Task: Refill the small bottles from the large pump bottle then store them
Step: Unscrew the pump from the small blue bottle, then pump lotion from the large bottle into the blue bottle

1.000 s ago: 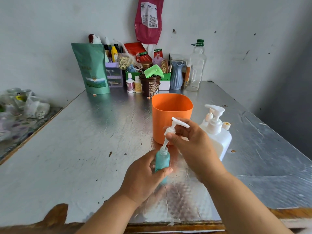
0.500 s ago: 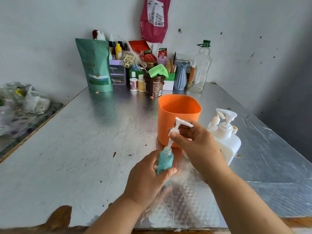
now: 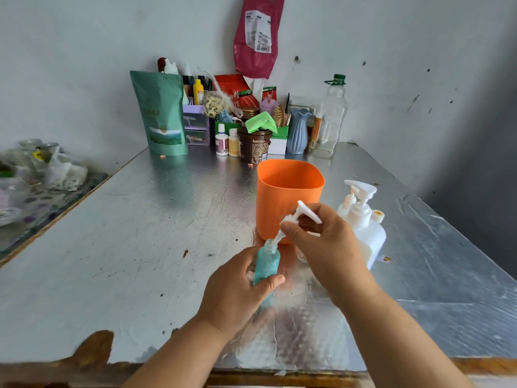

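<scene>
My left hand [image 3: 237, 292] grips a small teal bottle [image 3: 266, 264], held tilted just above the foil-covered table. My right hand [image 3: 327, 247] pinches the bottle's white pump cap [image 3: 300, 217], lifted so that its dip tube end sits at the bottle's open mouth. Right behind my right hand stands the large white pump bottle [image 3: 363, 231], with another small white pump top [image 3: 348, 198] showing just behind it. An orange cup [image 3: 288, 197] stands upright just beyond the hands.
The foil-covered table [image 3: 140, 233] runs back to a wall, where a green pouch [image 3: 162, 113], jars, a blue vase [image 3: 298, 130] and a clear plastic bottle [image 3: 330, 119] are crowded. Clutter in plastic bags [image 3: 42, 169] lies at the left. The table's front edge is near my forearms.
My right hand has raised the pump cap up and to the right, drawing its tube almost out of the teal bottle. My left hand keeps hold of the bottle.
</scene>
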Tool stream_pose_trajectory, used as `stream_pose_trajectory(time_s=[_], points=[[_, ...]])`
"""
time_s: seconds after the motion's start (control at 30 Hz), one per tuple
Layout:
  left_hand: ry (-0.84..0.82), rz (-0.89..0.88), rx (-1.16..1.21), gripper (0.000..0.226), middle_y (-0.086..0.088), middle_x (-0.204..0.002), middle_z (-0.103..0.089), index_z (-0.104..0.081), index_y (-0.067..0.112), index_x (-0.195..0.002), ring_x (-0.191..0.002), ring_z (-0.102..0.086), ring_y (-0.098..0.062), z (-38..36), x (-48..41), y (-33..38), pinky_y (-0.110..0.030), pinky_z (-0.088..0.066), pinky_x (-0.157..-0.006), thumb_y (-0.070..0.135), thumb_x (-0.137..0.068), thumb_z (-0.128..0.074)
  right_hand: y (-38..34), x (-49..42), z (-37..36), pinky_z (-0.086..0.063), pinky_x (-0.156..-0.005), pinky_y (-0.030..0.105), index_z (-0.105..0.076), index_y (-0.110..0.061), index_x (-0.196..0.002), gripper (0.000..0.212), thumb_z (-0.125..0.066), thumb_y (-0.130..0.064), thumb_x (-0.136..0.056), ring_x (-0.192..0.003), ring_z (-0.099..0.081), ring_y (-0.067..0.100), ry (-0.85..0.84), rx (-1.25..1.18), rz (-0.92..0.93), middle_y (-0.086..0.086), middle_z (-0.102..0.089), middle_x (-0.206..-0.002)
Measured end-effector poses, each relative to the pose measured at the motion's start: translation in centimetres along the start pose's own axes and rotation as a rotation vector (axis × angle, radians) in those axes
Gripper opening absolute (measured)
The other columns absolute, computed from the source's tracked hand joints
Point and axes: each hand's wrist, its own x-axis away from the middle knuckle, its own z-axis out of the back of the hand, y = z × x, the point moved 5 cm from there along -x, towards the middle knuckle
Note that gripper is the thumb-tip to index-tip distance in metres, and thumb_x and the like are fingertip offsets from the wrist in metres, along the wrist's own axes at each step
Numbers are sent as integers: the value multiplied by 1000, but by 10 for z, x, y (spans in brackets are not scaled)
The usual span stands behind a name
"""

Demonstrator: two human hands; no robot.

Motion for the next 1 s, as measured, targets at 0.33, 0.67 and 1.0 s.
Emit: stream_pose_trajectory(time_s=[0.33, 0.67, 1.0], points=[[-24, -13, -79, 51, 29, -108, -61, -52, 43, -116, -92, -58, 6, -3, 3, 5, -3, -42, -76, 69, -74, -62, -1, 4, 26, -55, -74, 28, -63, -12, -86, 10, -72, -13, -80, -73, -64, 15, 1, -524, -120, 4, -70, -78], [-41, -114, 10, 34, 41, -94, -62, -50, 60, -102, -93, -58, 14, -25, 0, 30, -11, -49, -76, 60, -75, -70, -2, 11, 79, -51, -75, 30, -62, -16, -87, 24, -69, -28, -67, -80, -66, 16, -38, -671, -92, 6, -70, -85], [61, -158, 167, 58, 17, -97, -72, -55, 45, -113, -83, -70, -5, -40, -11, 51, -39, -59, -73, 74, -64, -68, 69, 10, 157, -48, -81, 36, -66, -13, -90, 12, -66, -24, -84, -85, -62, 19, 283, -400, -241, 8, -71, -91]])
